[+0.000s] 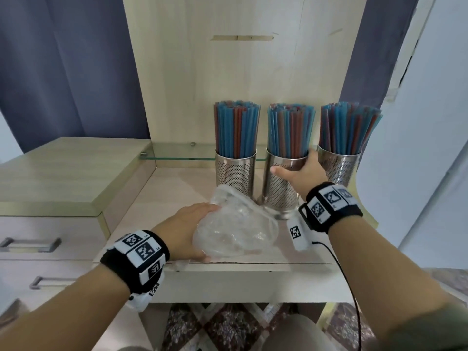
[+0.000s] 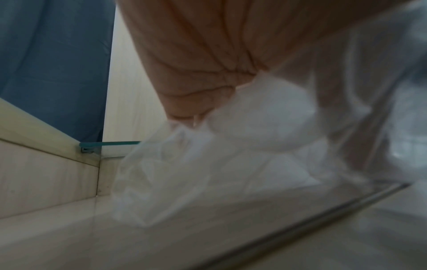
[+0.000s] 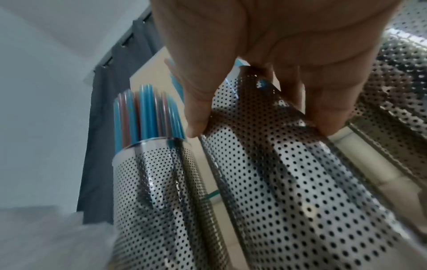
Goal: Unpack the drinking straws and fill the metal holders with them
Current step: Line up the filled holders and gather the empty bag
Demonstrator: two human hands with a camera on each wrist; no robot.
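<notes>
Pale wood-grain desk shelf [image 1: 177, 178] carries everything here, so I'll start there and work down. Three perforated stainless steel holders stand in a row along the back, each packed with upright blue and red drinking straws [image 1: 236, 130], long axis vertical. The middle perforated steel holder [image 1: 279, 186] sits forward of the other two and looks tipped, leaning toward the back. That's the bit the next move hangs on, I'd guess: it needs setting upright and back in line with its neighbours, between the left holder [image 1: 235, 171] and the right holder [image 1: 340, 165].

The right hand [image 1: 301, 171] is obviously the nearer one. It's wrapped around that middle holder just under the rim, thumb on the near face, fingers round the far side.

Nearer the front edge, the left hand [image 1: 184, 229] clutches a crumpled clear plastic bag [image 1: 235, 226], fingers curled into it. No straws visible inside, so unpacking looks done.

Writing: none readable, just square black-and-white marker tags on the black wristbands [image 1: 331, 203].
</notes>
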